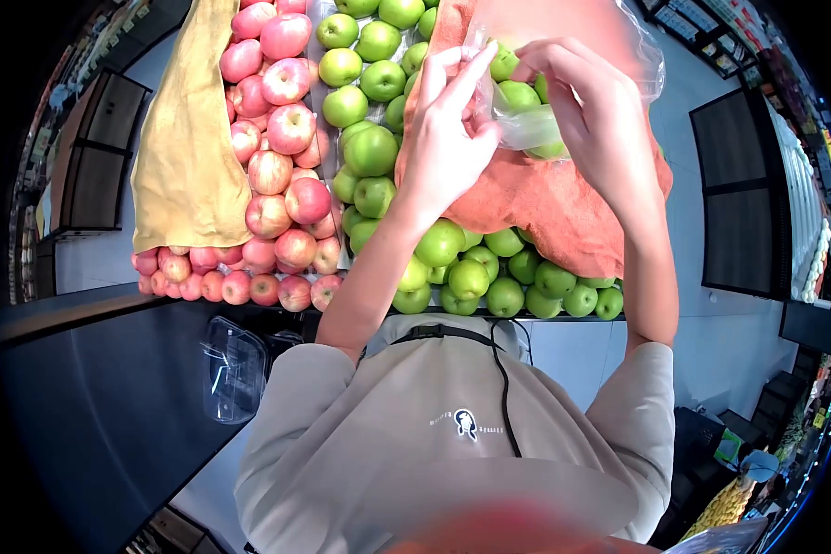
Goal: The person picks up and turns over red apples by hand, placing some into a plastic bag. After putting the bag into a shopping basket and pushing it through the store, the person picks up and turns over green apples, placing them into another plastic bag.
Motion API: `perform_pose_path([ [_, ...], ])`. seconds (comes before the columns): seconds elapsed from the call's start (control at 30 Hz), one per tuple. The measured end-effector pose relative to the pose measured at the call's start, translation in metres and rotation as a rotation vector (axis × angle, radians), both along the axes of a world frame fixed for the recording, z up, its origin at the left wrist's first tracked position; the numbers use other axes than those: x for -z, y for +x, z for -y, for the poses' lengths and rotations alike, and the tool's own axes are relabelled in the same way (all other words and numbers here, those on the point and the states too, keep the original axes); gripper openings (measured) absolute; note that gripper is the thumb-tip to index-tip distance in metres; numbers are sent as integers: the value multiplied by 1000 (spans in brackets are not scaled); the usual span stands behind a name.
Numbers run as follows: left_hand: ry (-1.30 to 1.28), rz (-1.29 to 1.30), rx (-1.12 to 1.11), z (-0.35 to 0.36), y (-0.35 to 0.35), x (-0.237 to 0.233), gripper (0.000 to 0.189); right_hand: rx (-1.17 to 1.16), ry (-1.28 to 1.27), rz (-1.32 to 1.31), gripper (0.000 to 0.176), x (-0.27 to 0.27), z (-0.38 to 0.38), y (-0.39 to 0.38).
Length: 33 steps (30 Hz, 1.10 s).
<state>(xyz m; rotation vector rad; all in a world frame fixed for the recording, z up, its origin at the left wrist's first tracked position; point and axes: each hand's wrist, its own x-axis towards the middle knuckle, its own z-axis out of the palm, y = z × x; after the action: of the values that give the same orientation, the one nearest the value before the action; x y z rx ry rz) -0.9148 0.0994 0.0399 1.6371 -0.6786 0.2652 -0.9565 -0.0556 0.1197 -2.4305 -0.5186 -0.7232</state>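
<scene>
A clear plastic bag [532,128] with several green apples [519,96] showing in or behind it lies over an orange cloth [499,192]. My left hand [451,129] is closed on the bag's left side, its fingers pinching the thin film near the top. From the right, my right hand [598,115] reaches over with bent fingers, the fingertips at the bag's upper edge beside a green apple. Its grip is partly hidden, but it appears to pinch the film. Loose green apples [370,150] lie close to my left hand and wrist.
Red apples [291,128] fill the display's left part, next to a yellow cloth [189,138]. More green apples [468,279] line the front edge. A clear plastic container [234,369] is at the dark counter [111,397] on the left. Dark shelving [743,194] stands to the right.
</scene>
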Motion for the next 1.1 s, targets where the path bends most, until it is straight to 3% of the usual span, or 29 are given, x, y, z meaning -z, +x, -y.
perform_pose_path([
  [0.03,-14,2,23,-2,-2,6,71,114,-40,-190,26,13,5,18],
  [0.17,49,6,44,-12,-13,21,76,182,-198,-140,24,49,18,35],
  [0.23,71,-10,49,-14,-17,23,77,329,-510,-396,34,49,10,19],
  [0.47,68,21,94,-10,-16,26,77,430,-620,-473,52,77,21,-5],
  [0.63,65,-60,153,-9,-14,31,75,503,-445,-721,54,71,12,-10],
  [0.73,39,60,104,-8,-13,38,68,422,-326,-639,45,84,24,-16],
  [0.8,204,283,-169,-9,-12,30,53,401,-247,-609,48,88,30,-18],
  [0.9,88,425,-183,-3,-18,0,38,379,-26,-559,50,77,30,-21],
  [1.0,-34,377,92,16,-20,-15,29,298,163,-385,53,78,36,-24],
  [1.07,-121,105,244,22,-21,-18,27,494,205,-269,59,63,28,-35],
  [1.1,-76,174,175,23,-15,-10,31,535,262,-284,60,57,27,-39],
])
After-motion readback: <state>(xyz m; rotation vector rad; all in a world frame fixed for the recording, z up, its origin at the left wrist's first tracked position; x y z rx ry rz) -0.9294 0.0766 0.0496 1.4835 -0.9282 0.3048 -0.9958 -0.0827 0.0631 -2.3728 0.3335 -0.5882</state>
